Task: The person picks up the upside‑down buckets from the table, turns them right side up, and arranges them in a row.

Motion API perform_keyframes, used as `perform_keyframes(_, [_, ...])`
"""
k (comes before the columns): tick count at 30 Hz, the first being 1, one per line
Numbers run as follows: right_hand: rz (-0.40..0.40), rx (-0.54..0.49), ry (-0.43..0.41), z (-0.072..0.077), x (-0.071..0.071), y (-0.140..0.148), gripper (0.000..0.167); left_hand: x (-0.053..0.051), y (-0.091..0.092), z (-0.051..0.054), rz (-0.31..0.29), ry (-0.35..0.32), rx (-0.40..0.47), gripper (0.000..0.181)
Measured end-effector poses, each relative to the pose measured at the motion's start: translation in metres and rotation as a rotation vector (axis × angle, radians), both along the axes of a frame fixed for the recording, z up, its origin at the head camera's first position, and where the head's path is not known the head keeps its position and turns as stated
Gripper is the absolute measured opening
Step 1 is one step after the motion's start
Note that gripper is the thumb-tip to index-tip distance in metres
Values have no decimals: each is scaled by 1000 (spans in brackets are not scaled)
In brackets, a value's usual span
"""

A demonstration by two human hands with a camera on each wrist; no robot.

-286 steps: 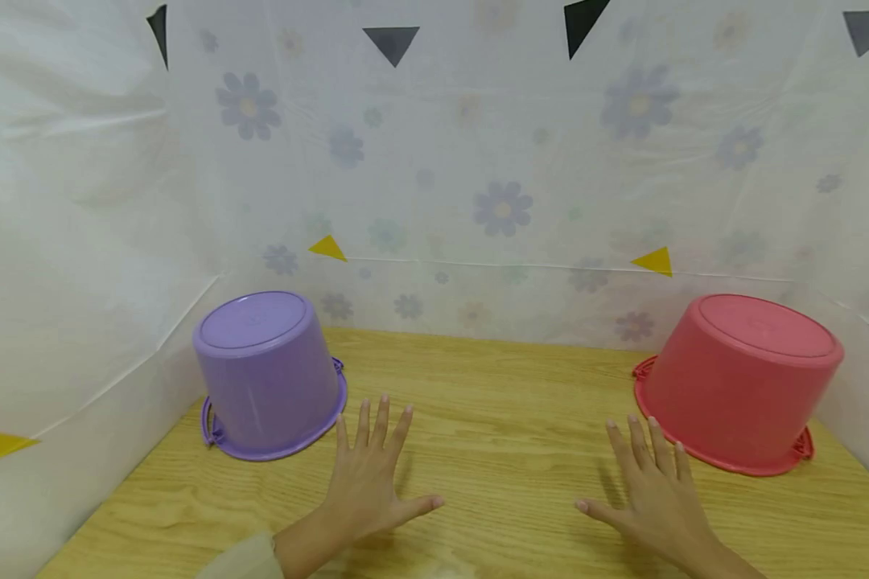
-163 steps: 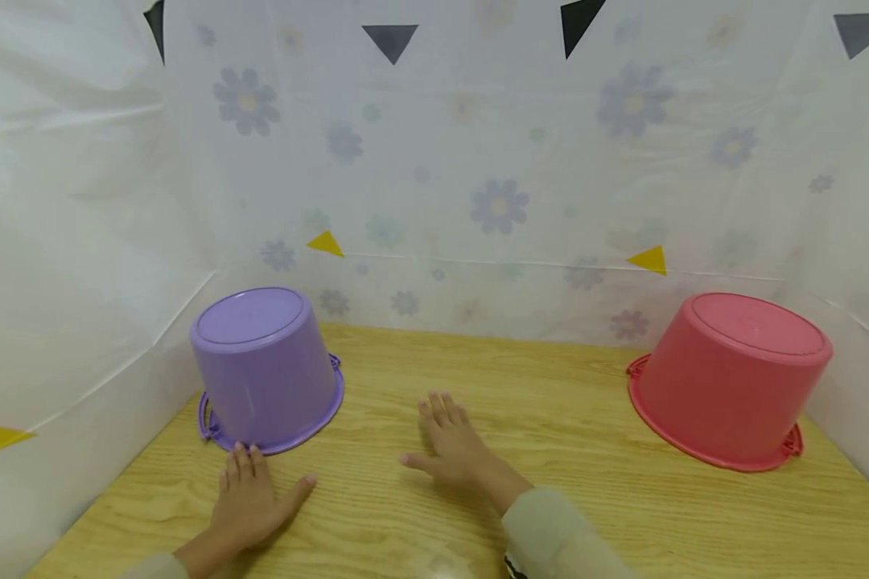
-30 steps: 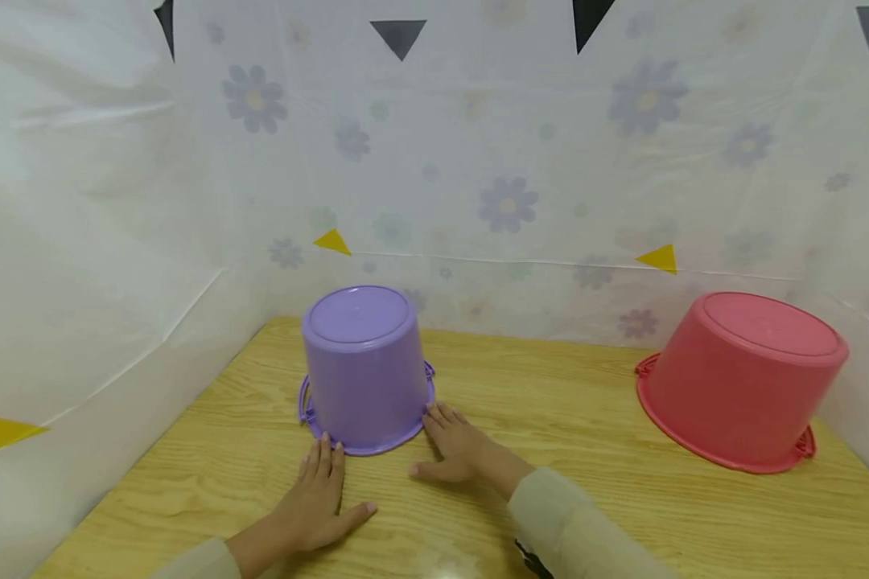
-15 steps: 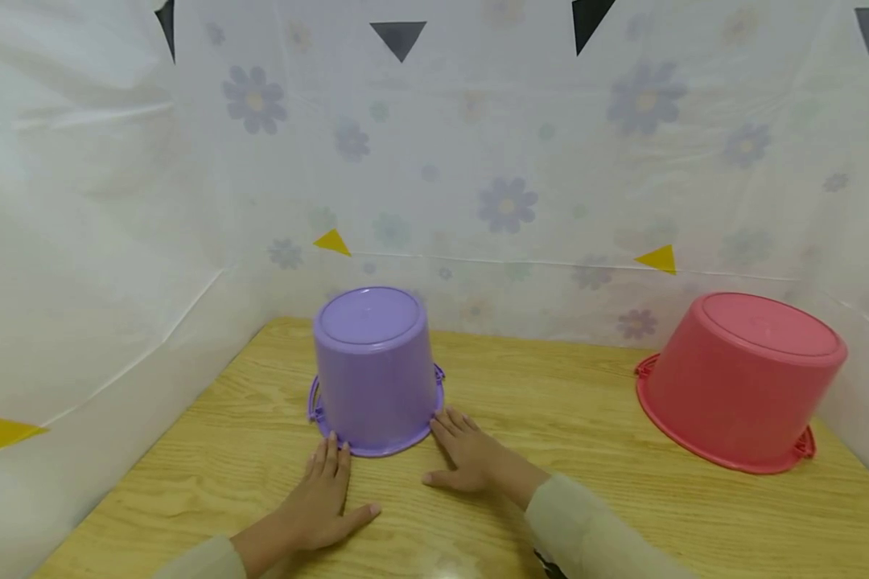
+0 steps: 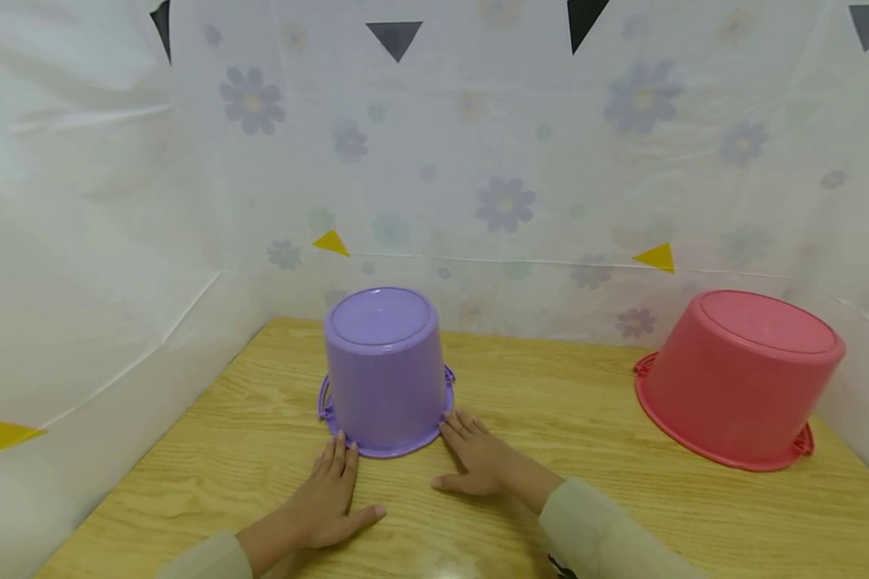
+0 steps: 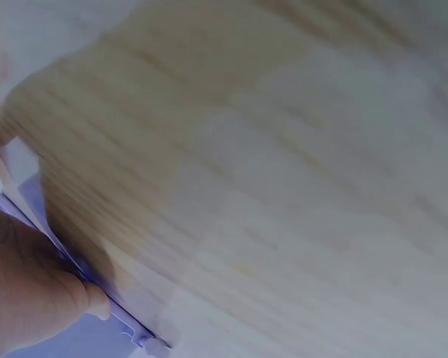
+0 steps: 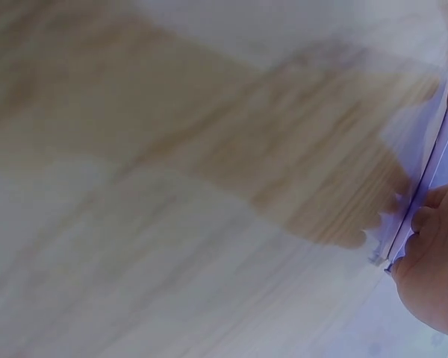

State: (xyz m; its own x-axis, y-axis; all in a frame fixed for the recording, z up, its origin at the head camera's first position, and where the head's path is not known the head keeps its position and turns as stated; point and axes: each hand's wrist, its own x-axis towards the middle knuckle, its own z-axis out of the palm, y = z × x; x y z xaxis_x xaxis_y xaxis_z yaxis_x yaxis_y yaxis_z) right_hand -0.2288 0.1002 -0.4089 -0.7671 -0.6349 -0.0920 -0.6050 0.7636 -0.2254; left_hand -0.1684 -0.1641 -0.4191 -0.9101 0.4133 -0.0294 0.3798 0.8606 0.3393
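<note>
A purple bucket (image 5: pixel 385 386) stands upside down on the wooden table, left of the middle in the head view. My left hand (image 5: pixel 326 498) lies low on the table, its straight fingertips touching the front left of the bucket's rim. At the front right of that rim, the fingertips of my right hand (image 5: pixel 481 458) touch it, the thumb held apart. In the left wrist view the left hand (image 6: pixel 37 294) is beside the purple rim (image 6: pixel 82 268). The right wrist view has the right hand (image 7: pixel 433 261) against the same rim (image 7: pixel 425 179).
A red bucket (image 5: pixel 742 382), also upside down, stands at the right of the wooden table (image 5: pixel 550 402). Behind hangs a pale flowered sheet (image 5: pixel 434 145) with small dark and yellow triangles. White sheeting (image 5: pixel 87 225) closes in the left side.
The purple bucket has slid right from the table's left side, still moving slightly over the last second. Both hands have moved right along with it. The red bucket stays in place.
</note>
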Motion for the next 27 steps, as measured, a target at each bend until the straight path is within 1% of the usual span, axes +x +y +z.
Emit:
perform_keyframes(10, [10,-8,2,1,4,7,85,-3,3,3,-24,-25,-23,96])
perform_keyframes(20, [19,-40,-8,0,7,16,85,-4,8,5,-44,-11,-25,96])
perform_keyframes(27, [13,-45,2,-1,8,21,83,-7,11,3,-59,-17,-50,97])
